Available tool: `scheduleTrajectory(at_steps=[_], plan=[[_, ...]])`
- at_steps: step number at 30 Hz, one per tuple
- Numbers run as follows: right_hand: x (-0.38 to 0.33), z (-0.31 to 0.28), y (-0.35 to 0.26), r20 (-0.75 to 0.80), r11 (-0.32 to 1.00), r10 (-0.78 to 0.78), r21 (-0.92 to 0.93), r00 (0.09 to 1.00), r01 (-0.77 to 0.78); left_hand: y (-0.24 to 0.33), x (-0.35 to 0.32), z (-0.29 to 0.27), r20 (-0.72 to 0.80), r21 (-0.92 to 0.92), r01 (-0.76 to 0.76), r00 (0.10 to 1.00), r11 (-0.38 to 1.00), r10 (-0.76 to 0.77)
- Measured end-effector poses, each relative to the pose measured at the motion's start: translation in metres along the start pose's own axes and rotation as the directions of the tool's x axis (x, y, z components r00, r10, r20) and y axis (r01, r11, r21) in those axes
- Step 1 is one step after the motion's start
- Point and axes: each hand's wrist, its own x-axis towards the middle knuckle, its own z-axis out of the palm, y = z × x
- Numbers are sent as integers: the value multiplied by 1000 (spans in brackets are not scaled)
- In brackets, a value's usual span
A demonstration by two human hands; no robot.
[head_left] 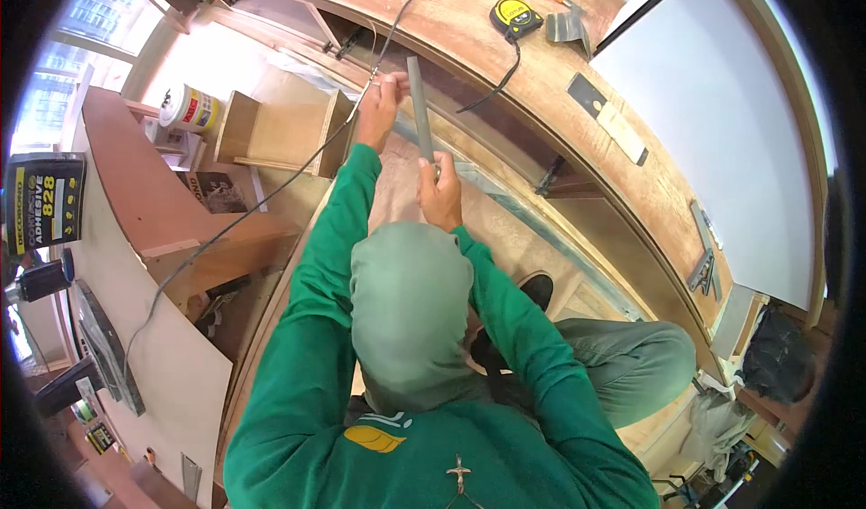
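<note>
A long, flat grey bar, possibly a file [419,107], points away from me over the open cabinet front. Its near end is gripped by my right hand [440,191], fingers wrapped around it. My left hand [382,103] is farther off and to the left, close beside the bar's far end. Its fingers are bent together, and whatever they hold is too small to make out. A dark cable [302,168] runs past my left wrist. Beyond both hands lies the long curved wooden panel [451,8] over the cabinet.
On the curved panel lie a yellow tape measure [515,16], a bent metal piece [566,30], a flat black-and-wood tool [606,116] and metal clamp-like tools [702,256]. At left stand a plywood box [280,132], a white bucket [189,108] and a curved brown counter [135,175].
</note>
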Motion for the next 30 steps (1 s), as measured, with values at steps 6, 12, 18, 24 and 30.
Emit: scheduleTrajectory(at_steps=[6,12,18,24,30], plan=[[16,16,-10,-41,998,23,57,999,-21,15,-8,22,178,-53,174,971,983,-162],[28,26,-29,8,969,161,189,987,-159,12,3,30,160,-41,202,968,979,-193],[35,49,-10,-94,997,72,15,993,-71,14,14,34,276,-64,164,951,984,-140],[37,57,-28,-93,999,-17,-51,995,12,8,21,20,178,-96,163,973,982,-145],[32,58,-25,-119,999,-29,-29,992,26,12,14,24,202,-73,217,959,973,-198]])
